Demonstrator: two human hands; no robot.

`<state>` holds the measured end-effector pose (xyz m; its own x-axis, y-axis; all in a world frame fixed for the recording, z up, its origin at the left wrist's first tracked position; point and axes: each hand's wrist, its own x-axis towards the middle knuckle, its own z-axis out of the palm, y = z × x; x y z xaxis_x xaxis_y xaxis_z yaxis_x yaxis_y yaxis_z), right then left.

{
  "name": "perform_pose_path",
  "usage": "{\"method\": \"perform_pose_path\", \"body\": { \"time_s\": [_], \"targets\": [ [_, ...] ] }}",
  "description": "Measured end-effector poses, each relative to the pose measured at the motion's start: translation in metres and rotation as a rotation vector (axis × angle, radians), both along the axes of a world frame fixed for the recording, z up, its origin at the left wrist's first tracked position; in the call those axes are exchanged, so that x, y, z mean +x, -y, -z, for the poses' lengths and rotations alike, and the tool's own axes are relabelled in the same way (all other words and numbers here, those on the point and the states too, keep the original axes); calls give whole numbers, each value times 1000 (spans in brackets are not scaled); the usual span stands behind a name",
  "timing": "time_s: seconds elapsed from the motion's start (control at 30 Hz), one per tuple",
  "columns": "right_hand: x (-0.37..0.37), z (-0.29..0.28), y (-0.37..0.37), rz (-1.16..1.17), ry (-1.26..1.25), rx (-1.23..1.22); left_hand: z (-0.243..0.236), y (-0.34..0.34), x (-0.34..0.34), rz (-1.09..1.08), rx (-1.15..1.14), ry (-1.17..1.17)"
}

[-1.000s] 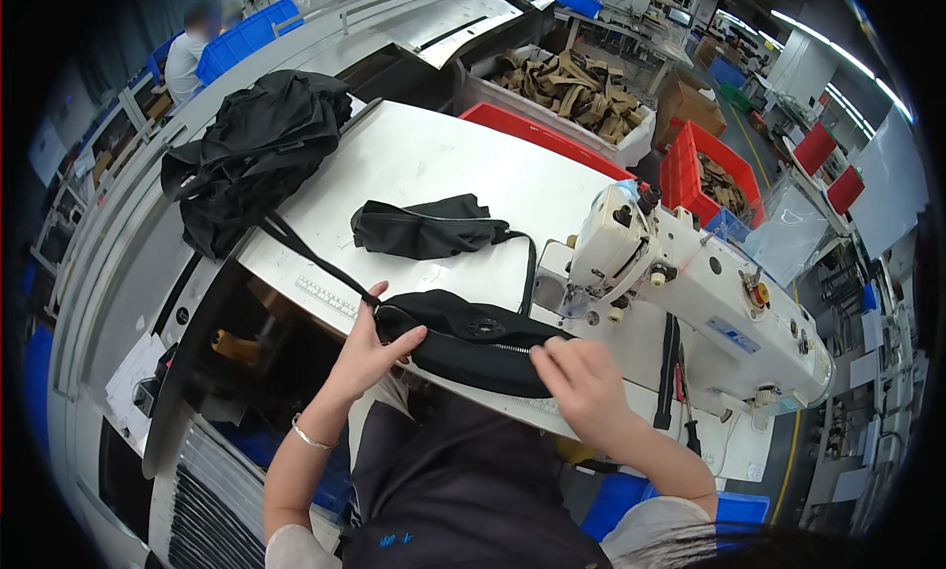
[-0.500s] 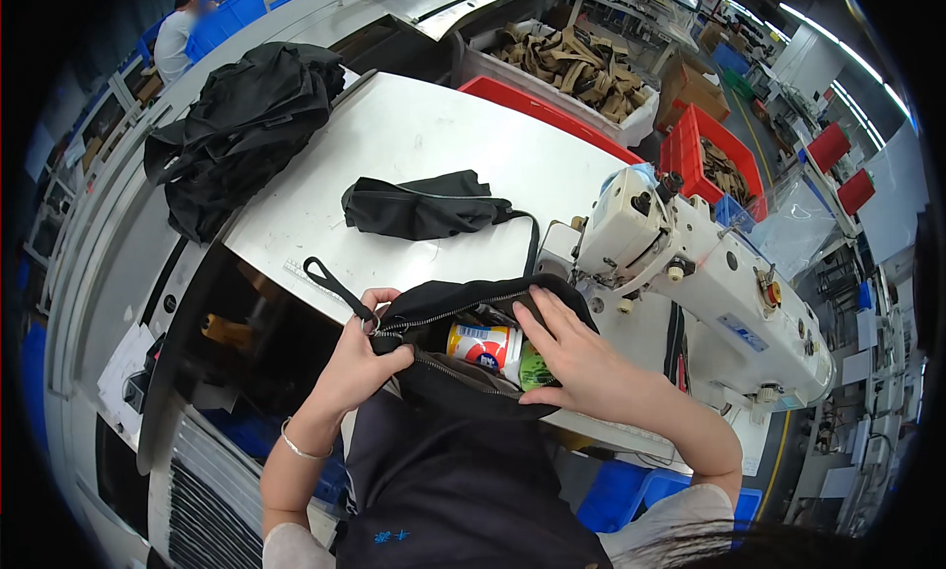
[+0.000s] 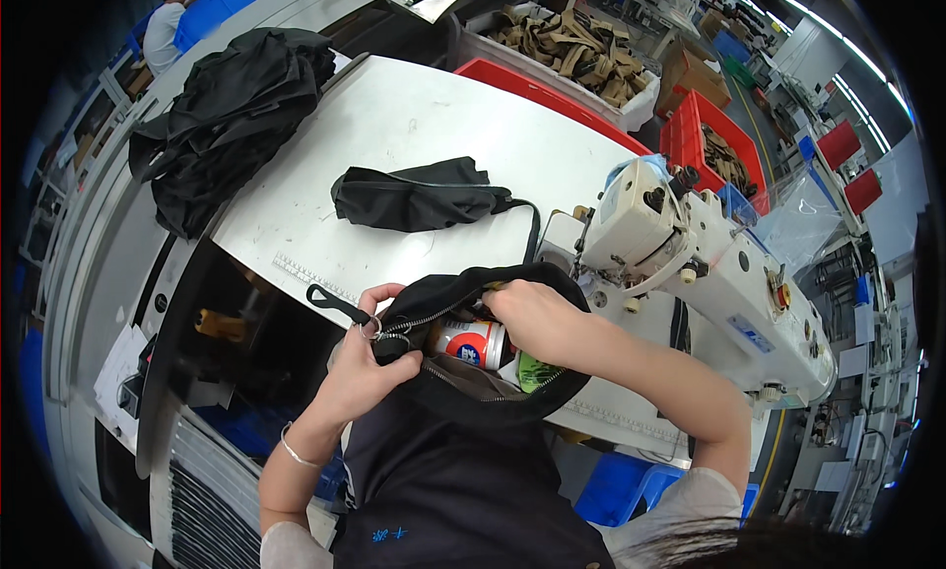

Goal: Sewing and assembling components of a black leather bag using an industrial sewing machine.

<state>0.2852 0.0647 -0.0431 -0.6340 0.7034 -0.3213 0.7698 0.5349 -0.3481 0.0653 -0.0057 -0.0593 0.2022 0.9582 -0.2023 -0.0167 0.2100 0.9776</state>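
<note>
A black zippered bag [image 3: 493,408] lies open in front of me, against my dark apron. My left hand [image 3: 370,362] is closed on its left end, beside a metal ring and a short black strap loop [image 3: 335,301]. Inside the bag lies a white, orange and red can [image 3: 470,344], with a green packet [image 3: 537,372] to its right. My right hand [image 3: 540,318] reaches over the far rim into the opening, its fingers curled down. Those fingertips are mostly hidden among dark contents, so what they grip is unclear.
A white sewing machine [image 3: 709,264] stands at the right of the white table [image 3: 394,106]. A second black pouch [image 3: 424,195] with a strap lies beyond the bag. Black fabric [image 3: 236,116] is heaped at far left. Red bins [image 3: 714,145] and tan strips [image 3: 572,52] are behind.
My right hand has moved from the bag's right edge into its opening, fingers curling in. The can has shifted slightly left. My left hand keeps its hold.
</note>
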Motion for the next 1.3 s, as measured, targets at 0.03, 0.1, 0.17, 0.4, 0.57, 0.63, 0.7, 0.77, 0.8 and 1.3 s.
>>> {"method": "perform_pose_path", "body": {
  "time_s": [0.03, 0.1, 0.17, 0.4, 0.57, 0.63, 0.7, 0.77, 0.8, 1.3],
  "targets": [
    [-1, 11, -1, -85, -37, 179, 2, 0, -1, 40, 20, -38],
    [-5, 9, -6, -64, 41, 104, -2, 0, 1, 61, 19, -6],
    [-7, 11, -6, -42, 121, 28, -4, 0, 0, 98, -3, 25],
    [-2, 23, -8, 62, 147, -114, -2, -6, 3, 114, 30, 84],
    [10, 24, -16, 35, 72, -188, 1, -8, 0, 94, 25, 87],
    [13, 23, -15, 34, -11, -194, 1, -8, 0, 94, 23, 101],
    [12, 10, -12, 37, -32, -173, 2, -8, -1, 94, 20, 114],
    [11, 6, -12, 39, -52, -153, 3, -8, -2, 69, 14, 152],
    [13, 7, -13, 55, -37, -164, 3, -8, -1, 70, 10, 153],
    [19, 16, -13, 58, -74, -156, 3, -11, -2, 42, -46, 187]
  ]
}}
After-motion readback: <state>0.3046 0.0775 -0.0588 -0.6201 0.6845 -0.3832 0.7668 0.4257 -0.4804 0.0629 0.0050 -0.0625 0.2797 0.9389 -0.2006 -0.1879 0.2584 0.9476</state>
